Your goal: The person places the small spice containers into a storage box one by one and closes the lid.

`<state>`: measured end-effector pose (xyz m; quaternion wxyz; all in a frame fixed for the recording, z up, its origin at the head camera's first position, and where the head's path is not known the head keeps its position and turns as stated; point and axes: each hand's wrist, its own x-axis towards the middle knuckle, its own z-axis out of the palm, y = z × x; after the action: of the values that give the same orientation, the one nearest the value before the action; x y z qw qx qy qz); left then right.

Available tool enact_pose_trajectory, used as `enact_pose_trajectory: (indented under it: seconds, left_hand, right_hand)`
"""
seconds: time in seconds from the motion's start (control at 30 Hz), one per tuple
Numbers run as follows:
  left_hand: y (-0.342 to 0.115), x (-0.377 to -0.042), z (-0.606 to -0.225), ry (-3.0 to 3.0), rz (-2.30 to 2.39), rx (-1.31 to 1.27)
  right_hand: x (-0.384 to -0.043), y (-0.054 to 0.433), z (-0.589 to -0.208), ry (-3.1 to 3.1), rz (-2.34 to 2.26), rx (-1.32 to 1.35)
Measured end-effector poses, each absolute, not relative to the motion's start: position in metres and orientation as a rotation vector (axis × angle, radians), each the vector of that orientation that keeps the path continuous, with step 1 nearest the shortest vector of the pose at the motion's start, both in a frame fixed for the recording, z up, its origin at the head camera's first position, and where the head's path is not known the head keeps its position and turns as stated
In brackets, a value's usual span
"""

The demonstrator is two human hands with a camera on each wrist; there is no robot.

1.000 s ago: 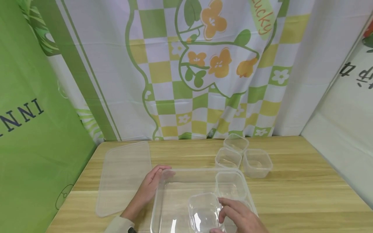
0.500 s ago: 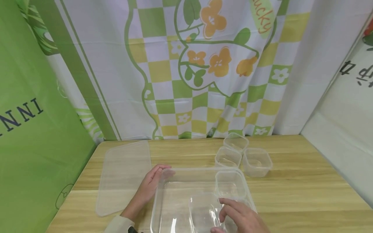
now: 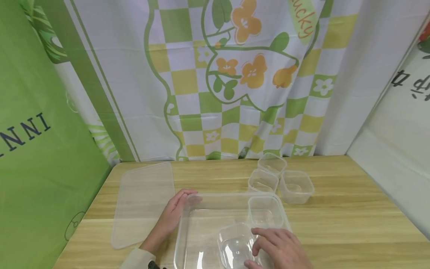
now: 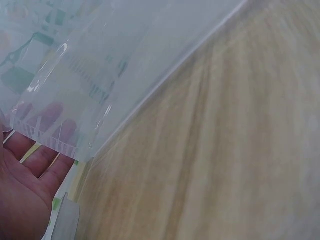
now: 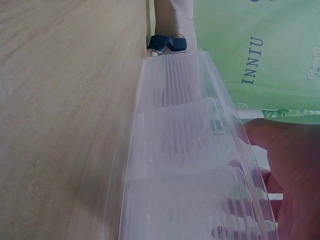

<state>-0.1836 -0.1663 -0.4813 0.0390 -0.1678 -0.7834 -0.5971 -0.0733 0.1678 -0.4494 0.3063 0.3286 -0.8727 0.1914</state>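
A large clear plastic bin (image 3: 205,201) stands at the front middle of the table. My left hand (image 3: 174,209) holds its far left corner; in the left wrist view, fingers (image 4: 42,160) reach along the outer wall. Inside the bin, my right hand (image 3: 277,246) has its fingers and thumb at the right rim of a small clear square container (image 3: 235,243), pinching it. Another small square container (image 3: 265,213) sits in the bin's far right corner. In the right wrist view, my right hand (image 5: 295,175) reaches over the bin's wall (image 5: 215,75).
Several small clear containers (image 3: 297,188) stand grouped behind the bin's right side. A flat translucent lid (image 3: 141,209) lies on the wooden table (image 3: 352,224) at left. A patterned curtain (image 3: 208,123) hangs along the table's back edge, with more cloth at both sides.
The small container at my right hand shifts slightly, its rim fading from view and then showing again. My right fingers move a little with it; my left hand stays put.
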Motion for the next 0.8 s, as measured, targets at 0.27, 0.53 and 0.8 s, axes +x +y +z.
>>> enact_pose_trajectory:
  seconds: [0.27, 0.53, 0.8]
  left_hand:
    - [-0.1669, -0.1837, -0.4815, -2.413, -1.813, -0.523]
    - [-0.1683, -0.1842, -0.4823, -2.431, -1.816, -0.542]
    - [-0.1683, -0.1846, -0.4829, -2.425, -1.826, -0.541]
  right_hand:
    - [-0.0768, 0.1729, -0.4549, -2.248, 0.501, 0.95]
    - [-0.0737, 0.1737, -0.4574, -2.264, 0.538, 0.944]
    - [-0.073, 0.1771, -0.4561, -2.26, 0.578, 1.025]
